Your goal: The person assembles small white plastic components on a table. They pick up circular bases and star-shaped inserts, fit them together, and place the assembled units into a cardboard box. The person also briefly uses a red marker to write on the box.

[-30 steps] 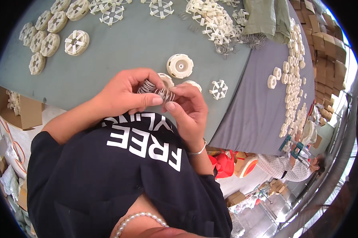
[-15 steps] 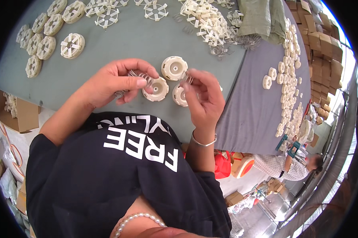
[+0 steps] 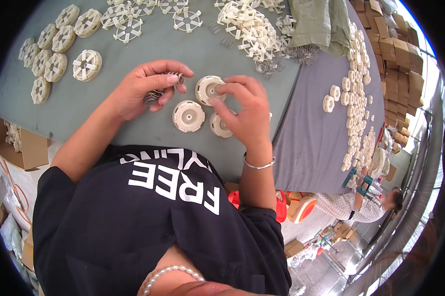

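Note:
My left hand [image 3: 138,88] is closed around several metal coil springs [image 3: 154,97], one of them sticking out between thumb and fingertips. Beside it, three round cream plastic housings lie open side up on the grey-green table. Over the upper housing [image 3: 202,92], my right hand [image 3: 247,106] pinches a coil spring at its hollow, mostly covered by the fingers. The lower-left housing [image 3: 189,118] sits between my hands, closer to my body. Part of the third housing [image 3: 218,126] is hidden under my right hand.
Assembled round housings [image 3: 87,65] stand at the far left. Spoked cream rings [image 3: 128,29] and a heap of cream parts [image 3: 249,29] lie at the back, with loose springs [image 3: 304,53] beside a green cloth [image 3: 321,22]. More parts cover the grey cloth [image 3: 301,133] at right.
My right hand has moved with its spring to the upper housing. My left hand has shifted slightly up and left, still holding springs, uncovering the lower-left housing.

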A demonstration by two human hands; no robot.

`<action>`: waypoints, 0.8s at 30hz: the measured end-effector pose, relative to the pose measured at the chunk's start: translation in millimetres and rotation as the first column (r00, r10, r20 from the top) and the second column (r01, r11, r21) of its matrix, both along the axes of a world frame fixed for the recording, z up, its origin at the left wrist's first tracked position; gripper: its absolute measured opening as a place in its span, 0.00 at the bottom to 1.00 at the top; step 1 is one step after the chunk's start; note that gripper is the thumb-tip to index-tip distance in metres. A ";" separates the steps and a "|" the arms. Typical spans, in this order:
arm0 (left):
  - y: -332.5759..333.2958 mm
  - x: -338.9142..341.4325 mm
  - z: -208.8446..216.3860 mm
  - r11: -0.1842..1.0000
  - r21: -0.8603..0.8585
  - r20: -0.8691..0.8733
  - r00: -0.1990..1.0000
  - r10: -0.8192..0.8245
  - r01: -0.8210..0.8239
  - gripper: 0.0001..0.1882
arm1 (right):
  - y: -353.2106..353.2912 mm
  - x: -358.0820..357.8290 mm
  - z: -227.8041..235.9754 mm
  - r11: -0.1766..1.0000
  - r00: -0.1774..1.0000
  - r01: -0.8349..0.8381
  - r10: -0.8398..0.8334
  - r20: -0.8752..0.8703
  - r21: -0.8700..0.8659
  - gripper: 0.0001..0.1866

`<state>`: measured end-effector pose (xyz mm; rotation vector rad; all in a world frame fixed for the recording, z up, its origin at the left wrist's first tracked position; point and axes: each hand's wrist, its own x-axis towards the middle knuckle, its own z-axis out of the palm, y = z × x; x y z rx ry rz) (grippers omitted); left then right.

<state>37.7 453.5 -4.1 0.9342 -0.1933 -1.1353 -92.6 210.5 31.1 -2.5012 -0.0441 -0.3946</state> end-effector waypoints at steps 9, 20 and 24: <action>-12.8 3.6 9.4 0.991 0.129 0.218 0.974 -0.053 0.025 0.13 | -67.2 79.0 10.4 0.929 0.938 0.315 -0.335 -0.084 -0.194 0.33; -52.3 -21.2 7.7 0.948 0.221 0.974 0.097 -0.204 -0.229 0.17 | -72.6 39.1 31.2 0.938 0.932 0.345 -0.346 -0.108 -0.031 0.33; -50.5 -21.3 7.4 0.948 0.234 0.971 0.092 -0.219 -0.214 0.18 | -76.5 -8.6 7.7 0.916 0.918 0.395 -0.397 0.018 0.075 0.35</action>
